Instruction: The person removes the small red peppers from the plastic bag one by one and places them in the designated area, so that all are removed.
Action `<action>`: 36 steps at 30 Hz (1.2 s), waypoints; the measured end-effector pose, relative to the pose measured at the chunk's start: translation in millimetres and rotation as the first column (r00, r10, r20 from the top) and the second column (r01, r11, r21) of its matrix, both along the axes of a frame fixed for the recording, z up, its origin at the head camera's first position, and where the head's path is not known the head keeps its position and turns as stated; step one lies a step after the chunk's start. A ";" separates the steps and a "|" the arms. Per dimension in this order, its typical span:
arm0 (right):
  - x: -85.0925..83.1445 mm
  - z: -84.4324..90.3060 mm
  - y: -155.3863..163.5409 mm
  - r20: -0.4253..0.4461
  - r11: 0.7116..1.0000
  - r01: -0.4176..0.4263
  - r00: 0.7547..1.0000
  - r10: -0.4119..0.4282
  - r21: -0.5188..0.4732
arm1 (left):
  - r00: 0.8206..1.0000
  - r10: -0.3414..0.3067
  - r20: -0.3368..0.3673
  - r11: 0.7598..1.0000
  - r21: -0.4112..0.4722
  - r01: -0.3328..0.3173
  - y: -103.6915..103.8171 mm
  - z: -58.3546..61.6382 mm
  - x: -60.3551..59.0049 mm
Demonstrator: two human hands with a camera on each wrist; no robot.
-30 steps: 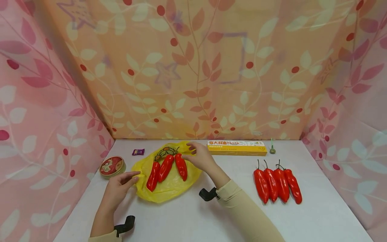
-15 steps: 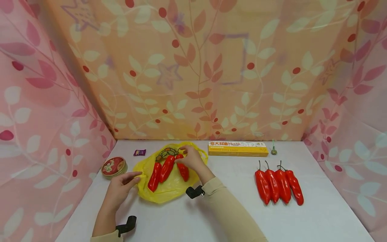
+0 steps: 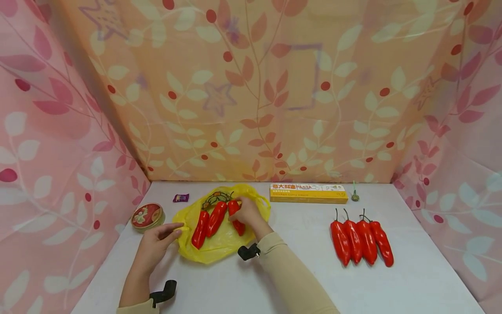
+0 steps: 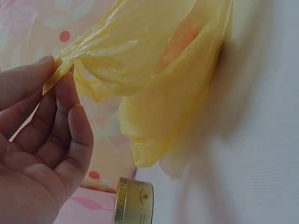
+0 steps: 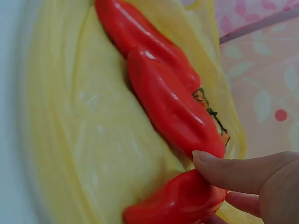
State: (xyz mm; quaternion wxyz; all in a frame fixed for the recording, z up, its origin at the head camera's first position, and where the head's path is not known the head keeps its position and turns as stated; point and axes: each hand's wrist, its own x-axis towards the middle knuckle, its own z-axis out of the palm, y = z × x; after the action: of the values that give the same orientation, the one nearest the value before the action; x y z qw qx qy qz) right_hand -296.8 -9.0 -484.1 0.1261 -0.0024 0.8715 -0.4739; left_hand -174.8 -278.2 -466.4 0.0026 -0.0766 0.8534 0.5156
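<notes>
The yellow plastic bag (image 3: 219, 237) lies flattened on the bench (image 3: 274, 279) at about ten o'clock from the middle, and three red peppers rest on it side by side, stems toward the back wall. A second ago the right hand (image 3: 245, 213) was up at the far rim of the bag, near its twelve o'clock edge; since then it has drawn back and down onto the rightmost pepper (image 3: 235, 216), and the forearm has swung in toward the bag with it. The wrist view shows the thumb laid along that pepper's stem end with fingers curled beneath, so the hand now grips the pepper rather than the plastic. The other two peppers (image 3: 208, 220) have not shifted.

The left hand (image 3: 154, 246) has stayed where it was, at the bag's nine o'clock corner. It pinches a twisted bit of the film (image 4: 58, 70) between thumb and fingertips, lifting that edge a little off the bench.

The bag holds nothing inside that can be seen; the peppers seem to lie on top of it, though the film's folds make this hard to settle. A closed round tin (image 3: 147, 216) stands just left of the bag. Four more red peppers (image 3: 362, 240) lie in a row at three o'clock, well apart, with a yellow pasta box (image 3: 307, 193) at the back.
</notes>
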 end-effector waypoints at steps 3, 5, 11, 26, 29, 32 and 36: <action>1.1 -0.8 0.8 -0.008 1.000 -0.008 1.000 0.008 0.018 | 1.000 -0.003 0.002 1.000 0.000 0.003 0.7 0.4 -0.3; 1.6 0.5 1.9 -0.013 0.999 -0.011 1.000 0.011 0.034 | 1.000 -0.006 0.002 1.000 -0.001 0.006 1.0 0.5 -0.5; 6.6 8.6 6.3 -0.011 0.999 -0.030 0.999 0.030 0.026 | 1.000 -0.009 0.006 1.000 0.000 0.009 0.9 0.4 -1.2; 25.8 26.7 16.0 0.015 0.981 -0.080 0.996 0.084 -0.175 | 0.999 0.009 0.050 1.000 0.004 -0.009 1.9 1.0 -0.1; 31.4 28.4 20.6 -0.002 0.977 -0.092 0.996 0.093 -0.191 | 0.998 0.011 0.060 1.000 0.002 -0.012 2.1 1.4 0.3; 37.0 31.9 26.4 -0.019 0.973 -0.103 0.995 0.101 -0.207 | 0.998 0.013 0.055 1.000 -0.007 -0.012 1.6 1.2 0.3; 44.7 38.4 35.2 -0.037 0.975 -0.110 0.994 0.105 -0.195 | 0.999 0.012 0.046 1.000 -0.016 -0.012 1.0 0.8 0.4</action>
State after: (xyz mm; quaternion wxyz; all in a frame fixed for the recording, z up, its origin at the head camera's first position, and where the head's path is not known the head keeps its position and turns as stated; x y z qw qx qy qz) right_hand -252.1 26.3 -445.7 0.1393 -0.0682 0.8204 -0.5503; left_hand -174.4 -277.3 -465.6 0.0185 -0.0935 0.8566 0.5071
